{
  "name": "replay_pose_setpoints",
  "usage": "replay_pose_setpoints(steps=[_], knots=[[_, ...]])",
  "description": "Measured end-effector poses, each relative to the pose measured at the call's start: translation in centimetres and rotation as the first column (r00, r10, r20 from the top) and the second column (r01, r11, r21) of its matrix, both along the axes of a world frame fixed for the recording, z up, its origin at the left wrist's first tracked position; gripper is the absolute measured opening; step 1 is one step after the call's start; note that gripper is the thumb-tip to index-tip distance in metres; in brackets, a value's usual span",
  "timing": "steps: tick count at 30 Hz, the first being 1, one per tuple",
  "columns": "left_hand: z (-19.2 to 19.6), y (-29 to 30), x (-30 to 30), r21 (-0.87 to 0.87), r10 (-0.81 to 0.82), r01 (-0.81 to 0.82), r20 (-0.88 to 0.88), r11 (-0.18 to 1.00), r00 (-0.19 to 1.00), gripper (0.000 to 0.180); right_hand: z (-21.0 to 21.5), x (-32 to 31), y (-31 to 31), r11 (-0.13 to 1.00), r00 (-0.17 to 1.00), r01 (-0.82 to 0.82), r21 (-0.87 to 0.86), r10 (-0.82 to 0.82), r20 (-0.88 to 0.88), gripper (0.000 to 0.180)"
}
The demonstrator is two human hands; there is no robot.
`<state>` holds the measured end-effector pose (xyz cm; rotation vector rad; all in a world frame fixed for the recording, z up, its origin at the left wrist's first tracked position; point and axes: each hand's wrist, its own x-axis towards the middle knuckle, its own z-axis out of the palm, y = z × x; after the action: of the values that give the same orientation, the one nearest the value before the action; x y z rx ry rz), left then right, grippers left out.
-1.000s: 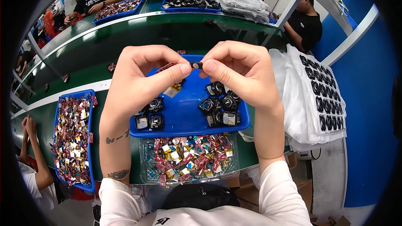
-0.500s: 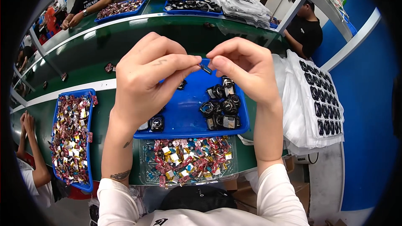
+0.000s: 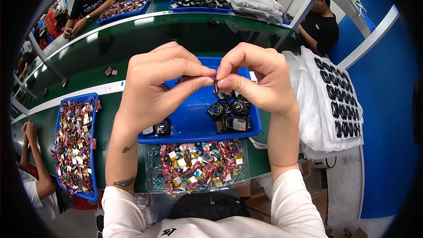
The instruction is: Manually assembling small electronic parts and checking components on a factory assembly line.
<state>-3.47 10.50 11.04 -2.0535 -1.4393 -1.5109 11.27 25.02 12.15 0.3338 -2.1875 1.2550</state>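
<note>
Both hands meet in front of me, above a blue tray [image 3: 200,139]. Thumb and fingertips of my left hand [image 3: 161,77] pinch a small, thin dark part [image 3: 216,87]. My right hand [image 3: 260,77] pinches the same piece from the other side. Mostly covered by fingers, the part stands roughly upright and its exact kind cannot be made out. Below it in the tray lies a cluster of black watch-like cases [image 3: 229,113], some with a silvery block inside. Another black case [image 3: 163,127] sits near the tray's left front corner, under my left wrist.
Nearest me, a transparent tray [image 3: 152,180] holds red circuit boards with small batteries. A long blue tray [image 3: 94,167] of similar boards stands left. White sheets with rows of black cases [image 3: 339,92] are stacked right. Co-workers sit across the green bench [image 3: 145,57] and at left.
Both hands have come slightly lower. My right fingertips have closed onto the small part, which has turned from slanted to nearly upright.
</note>
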Motion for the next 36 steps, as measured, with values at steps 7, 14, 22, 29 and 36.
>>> replay_pose_setpoints(steps=[7, 14, 22, 29, 36], knots=[[0.2, -0.2, 0.1, -0.064, -0.071, 0.083, 0.162, 0.995, 0.984, 0.012, 0.1, 0.1, -0.6, 0.992, 0.994, 0.083, 0.094, -0.076, -0.08, 0.005], [0.2, -0.5, -0.1, -0.058, -0.07, 0.08, 0.162, 0.995, 0.984, 0.015, -0.4, -0.5, -0.6, 1.0, 0.993, 0.011, 0.029, -0.007, -0.12, 0.005], [0.3, -0.3, 0.2, 0.11, -0.025, 0.02, 0.047, 0.994, 0.999, 0.016, -0.3, -0.3, -1.5, 0.954, 0.924, 0.23, 0.194, -0.152, -0.35, 0.013], [0.5, -0.7, 0.7, 0.209, -0.008, 0.014, -0.029, 0.978, 1.0, 0.017, -0.4, -1.1, -1.9, 0.833, 0.727, 0.443, 0.332, -0.118, -0.676, 0.019], [0.4, -0.6, 1.1, 0.334, 0.026, 0.017, -0.124, 0.943, 0.992, 0.021, -0.7, -0.8, -2.1, 0.782, 0.625, 0.526, 0.334, -0.089, -0.776, 0.026]])
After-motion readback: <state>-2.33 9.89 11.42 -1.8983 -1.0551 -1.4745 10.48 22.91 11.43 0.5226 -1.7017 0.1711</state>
